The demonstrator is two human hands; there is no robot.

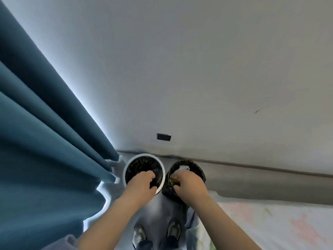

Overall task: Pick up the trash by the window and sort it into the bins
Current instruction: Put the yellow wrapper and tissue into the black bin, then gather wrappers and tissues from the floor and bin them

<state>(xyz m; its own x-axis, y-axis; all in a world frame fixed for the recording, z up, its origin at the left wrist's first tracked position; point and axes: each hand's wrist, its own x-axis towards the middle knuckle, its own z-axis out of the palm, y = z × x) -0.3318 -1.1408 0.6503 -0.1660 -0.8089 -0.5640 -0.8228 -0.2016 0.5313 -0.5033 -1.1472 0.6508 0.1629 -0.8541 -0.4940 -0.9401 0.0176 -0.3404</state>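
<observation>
We are standing in front of two bins on the floor, near the wall. Our left hand (142, 183) is reaching over the white bin (126, 170) on the left, fingers curled, and we cannot tell if it is holding anything. Our right hand (189, 183) is reaching into the black bin (200, 170) on the right and is grasping a small greenish piece of trash (174, 180). A white crumpled piece (183, 167) is lying inside this bin. The blue curtain (45, 132) is hanging at the left.
</observation>
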